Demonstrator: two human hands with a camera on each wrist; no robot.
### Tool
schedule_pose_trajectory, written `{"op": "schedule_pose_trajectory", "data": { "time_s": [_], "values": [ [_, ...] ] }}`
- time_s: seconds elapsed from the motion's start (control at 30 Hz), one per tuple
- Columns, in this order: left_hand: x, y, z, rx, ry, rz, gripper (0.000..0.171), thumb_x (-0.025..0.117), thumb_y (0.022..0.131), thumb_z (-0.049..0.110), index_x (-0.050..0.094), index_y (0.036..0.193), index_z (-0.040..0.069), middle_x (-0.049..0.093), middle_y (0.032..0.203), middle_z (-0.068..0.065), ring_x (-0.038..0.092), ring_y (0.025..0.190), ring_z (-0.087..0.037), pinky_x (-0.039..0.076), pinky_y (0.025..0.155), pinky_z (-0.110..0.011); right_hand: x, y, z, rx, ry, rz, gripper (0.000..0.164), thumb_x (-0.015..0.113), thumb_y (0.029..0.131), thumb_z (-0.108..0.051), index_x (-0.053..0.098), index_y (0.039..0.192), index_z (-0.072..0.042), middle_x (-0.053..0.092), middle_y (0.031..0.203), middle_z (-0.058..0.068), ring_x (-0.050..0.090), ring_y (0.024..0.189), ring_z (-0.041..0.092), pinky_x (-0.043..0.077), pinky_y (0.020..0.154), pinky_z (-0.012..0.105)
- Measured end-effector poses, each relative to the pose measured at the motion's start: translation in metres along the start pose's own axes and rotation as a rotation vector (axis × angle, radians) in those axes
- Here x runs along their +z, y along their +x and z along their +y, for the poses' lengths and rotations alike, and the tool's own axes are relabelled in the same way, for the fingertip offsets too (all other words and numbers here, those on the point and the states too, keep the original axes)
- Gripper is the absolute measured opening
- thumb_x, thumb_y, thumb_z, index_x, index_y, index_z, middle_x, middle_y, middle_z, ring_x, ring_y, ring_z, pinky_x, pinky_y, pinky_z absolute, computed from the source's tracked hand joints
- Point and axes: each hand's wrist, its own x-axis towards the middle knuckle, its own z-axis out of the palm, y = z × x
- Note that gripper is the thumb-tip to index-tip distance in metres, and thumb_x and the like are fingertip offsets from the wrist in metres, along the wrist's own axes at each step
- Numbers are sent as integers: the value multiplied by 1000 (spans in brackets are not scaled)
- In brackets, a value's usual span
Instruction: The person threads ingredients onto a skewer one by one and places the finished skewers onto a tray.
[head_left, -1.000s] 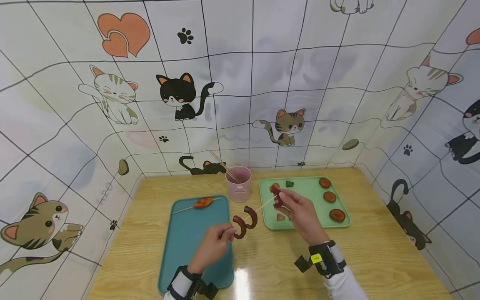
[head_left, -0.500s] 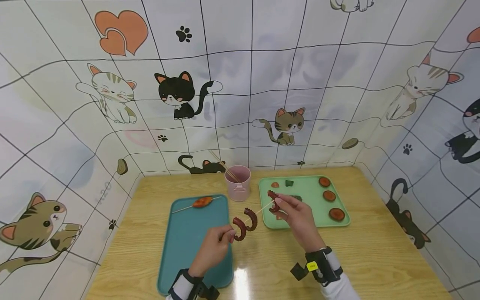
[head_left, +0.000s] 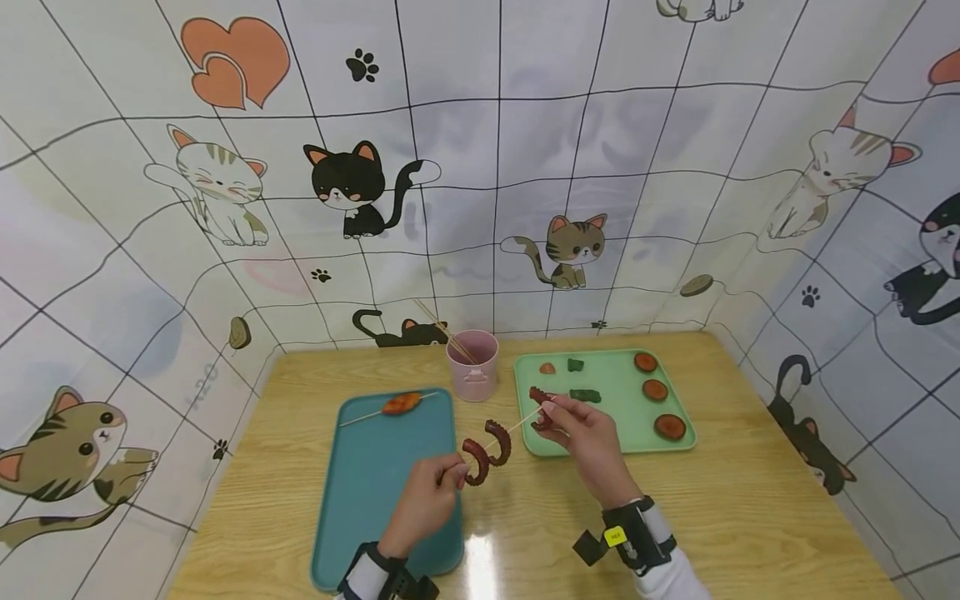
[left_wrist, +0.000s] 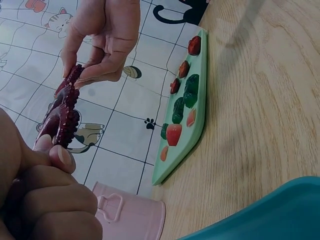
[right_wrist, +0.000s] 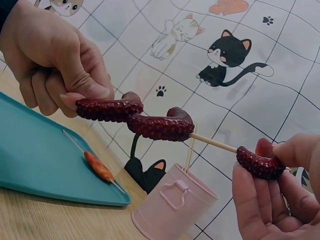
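Observation:
My left hand [head_left: 426,498] grips the lower end of a thin wooden skewer [right_wrist: 215,143], fingers curled. Just beyond it two curved dark-red octopus tentacle pieces [head_left: 476,461] sit on the skewer side by side. Near the far end, my right hand [head_left: 592,442] pinches a third tentacle piece [right_wrist: 260,163] between thumb and fingertips. A bare length of skewer shows between this piece and the other two. In the right wrist view the stick reaches the third piece; its tip behind the fingers is hard to make out.
A teal tray [head_left: 375,508] at left bears one skewered orange-brown piece [head_left: 401,403]. The pink cup [head_left: 474,367] at the back holds several sticks. On the green tray [head_left: 622,425] lie round brown slices [head_left: 670,427], green pieces [head_left: 585,396] and small pinkish pieces [head_left: 547,368].
My right hand has moved left and slightly down with the third tentacle piece, closer to the other two. The left hand stays nearly still, holding the skewer.

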Motion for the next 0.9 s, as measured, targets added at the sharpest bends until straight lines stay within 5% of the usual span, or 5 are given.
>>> {"op": "schedule_pose_trajectory", "data": {
  "time_s": [0.7, 0.9],
  "values": [
    [5, 0, -2, -8, -29, -12, 42, 53, 107, 16, 49, 66, 8, 33, 58, 5, 25, 48, -1, 28, 53, -21, 4, -3, 11, -25, 17, -30, 35, 75, 95, -19, 64, 115, 8, 73, 96, 8, 74, 91, 17, 60, 88, 35],
    [12, 3, -2, 30, -4, 31, 42, 53, 106, 9, 48, 65, 10, 33, 58, 6, 25, 49, 1, 28, 54, -20, 13, -6, 16, 0, -36, -16, 37, 77, 94, -24, 67, 115, 4, 74, 100, 14, 74, 89, 17, 61, 83, 33]
  ]
}}
